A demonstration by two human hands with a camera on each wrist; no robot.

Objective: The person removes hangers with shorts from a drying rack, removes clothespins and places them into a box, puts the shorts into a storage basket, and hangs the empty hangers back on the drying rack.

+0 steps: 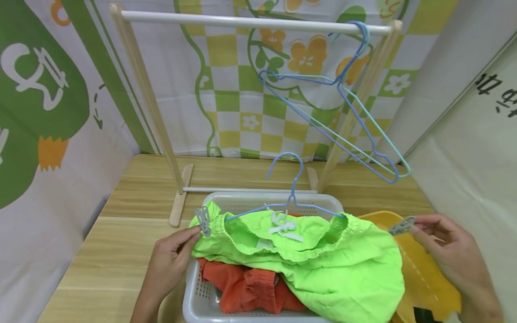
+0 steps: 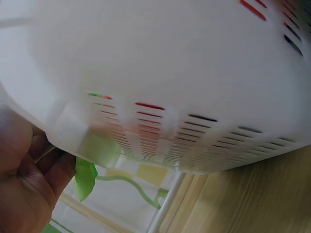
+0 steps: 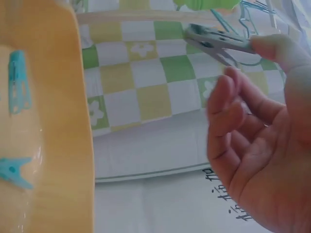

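Note:
Bright green shorts (image 1: 339,264) with a white drawstring lie over a basket, a blue hanger (image 1: 297,179) inside their waistband. A grey clothespin (image 1: 203,221) sits at the waistband's left end. My left hand (image 1: 171,258) pinches the green cloth beside that clothespin; in the left wrist view its fingertips are partly hidden by the basket. My right hand (image 1: 456,251) holds another grey clothespin (image 3: 221,42) between thumb and index finger, just right of the shorts, its tip close to the cloth.
Red clothing (image 1: 254,289) lies in the white basket (image 1: 191,298). A yellow tub (image 1: 428,273) at right holds turquoise clothespins (image 3: 18,82). Behind stands a wooden rack with a white rail (image 1: 242,20); two hangers (image 1: 351,116) hang at its right end.

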